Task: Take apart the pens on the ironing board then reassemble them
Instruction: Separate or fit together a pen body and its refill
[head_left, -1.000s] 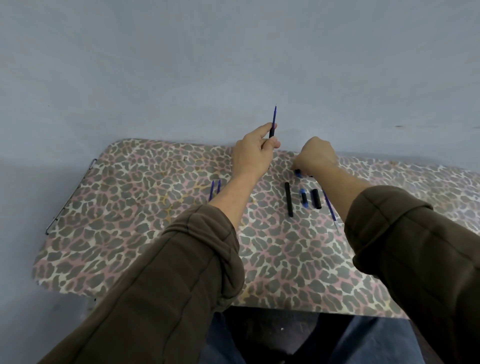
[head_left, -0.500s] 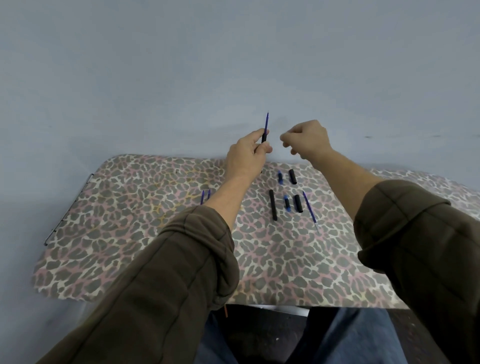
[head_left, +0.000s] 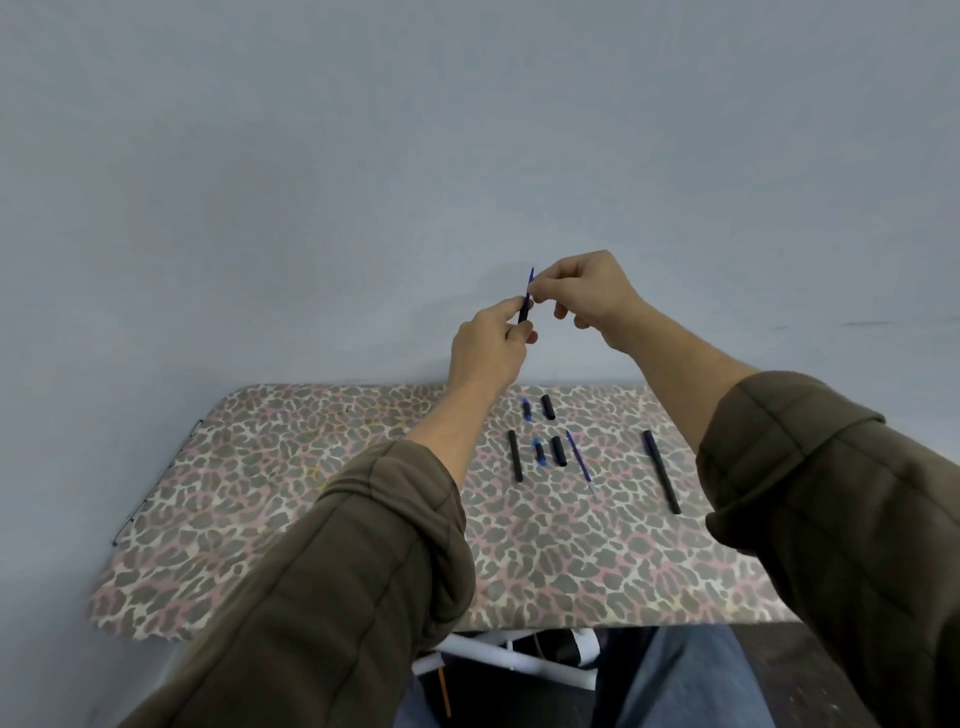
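Above the leopard-print ironing board (head_left: 311, 467), my left hand (head_left: 488, 348) grips a short black pen barrel (head_left: 523, 313) with a blue refill (head_left: 530, 283) sticking up out of it. My right hand (head_left: 587, 291) pinches the upper part of that refill. Loose parts lie on the board: a long black barrel (head_left: 515, 455), two small blue pieces (head_left: 527, 410) (head_left: 540, 451), two short black pieces (head_left: 547, 407) (head_left: 559, 450) and a second blue refill (head_left: 581, 460). A whole black pen (head_left: 661, 470) lies further right.
A plain grey wall stands right behind the board. A wire rack (head_left: 156, 483) edges the board's left end. White frame tubes (head_left: 519, 660) and my knees in jeans show below the near edge.
My right hand left the parts on the board, rose and closed its fingertips on the refill. My left hand lifted the barrel higher. The view tilted, bringing a whole pen into sight.
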